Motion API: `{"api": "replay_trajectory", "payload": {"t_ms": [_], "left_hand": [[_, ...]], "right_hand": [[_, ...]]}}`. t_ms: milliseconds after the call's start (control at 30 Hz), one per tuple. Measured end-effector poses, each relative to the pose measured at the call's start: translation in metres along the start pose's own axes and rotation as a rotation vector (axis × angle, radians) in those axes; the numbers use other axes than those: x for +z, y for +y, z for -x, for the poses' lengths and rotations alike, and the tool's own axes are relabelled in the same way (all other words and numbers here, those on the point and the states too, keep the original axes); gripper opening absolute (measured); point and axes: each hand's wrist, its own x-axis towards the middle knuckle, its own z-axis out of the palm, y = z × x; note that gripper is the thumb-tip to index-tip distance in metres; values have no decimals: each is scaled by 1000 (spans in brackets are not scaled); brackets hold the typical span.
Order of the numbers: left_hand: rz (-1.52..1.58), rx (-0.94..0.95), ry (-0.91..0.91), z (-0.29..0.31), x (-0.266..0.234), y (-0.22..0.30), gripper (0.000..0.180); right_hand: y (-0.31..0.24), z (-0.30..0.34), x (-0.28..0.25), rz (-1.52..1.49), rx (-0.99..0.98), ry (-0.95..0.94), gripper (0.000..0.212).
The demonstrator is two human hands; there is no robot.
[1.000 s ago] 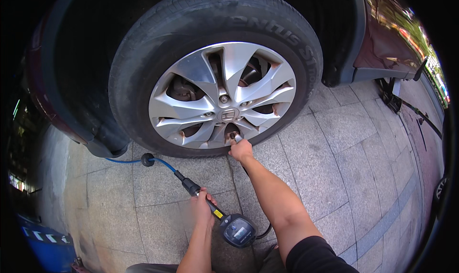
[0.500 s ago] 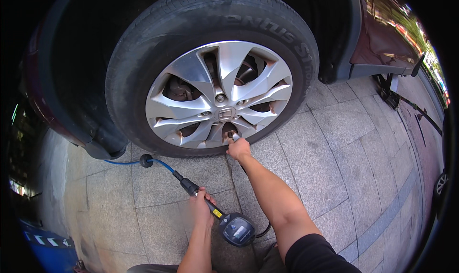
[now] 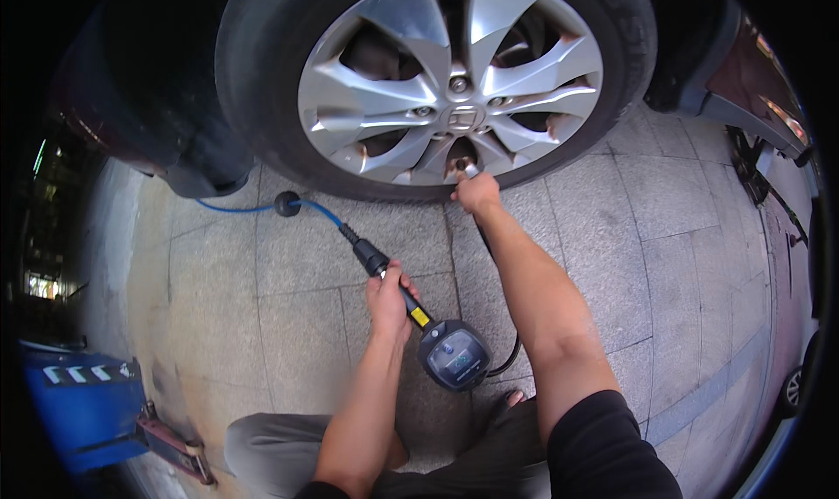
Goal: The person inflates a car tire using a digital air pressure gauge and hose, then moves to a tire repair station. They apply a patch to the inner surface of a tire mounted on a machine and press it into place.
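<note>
My left hand (image 3: pixel 389 302) is wrapped round the handle of a black tyre inflator (image 3: pixel 455 356) with a round-cornered digital gauge head and a yellow label. A blue air hose (image 3: pixel 319 209) runs from its far end, through a black ball (image 3: pixel 287 204), towards the car. At the lower rim of the silver alloy wheel (image 3: pixel 406 97), my right hand (image 3: pixel 477 192) grips a metal air chuck (image 3: pixel 471 171). The chuck's end is by the tyre valve; my fingers partly hide the connection. A thin black hose (image 3: pixel 516 355) links it with the gauge.
The black tyre (image 3: pixel 262 106) stands on grey stone paving (image 3: pixel 603 237), under the dark red car's wheel arch. A blue box-like object (image 3: pixel 83 403) and a reddish metal frame (image 3: pixel 179 442) are at the lower left. A dark metal jack (image 3: pixel 752 167) stands at the right, by the sill.
The view has tipped downward, so wheel, hands and inflator sit higher in the picture and my legs show more. Both hands keep their grips.
</note>
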Motion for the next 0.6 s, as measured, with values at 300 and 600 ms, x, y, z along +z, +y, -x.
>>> {"api": "replay_trajectory", "payload": {"t_ms": [300, 600], "left_hand": [[27, -22, 6, 0, 2, 3, 11], [7, 6, -23, 1, 0, 3, 12]], "right_hand": [[2, -4, 2, 13, -44, 33, 45], [4, -5, 4, -5, -53, 18, 41]]}}
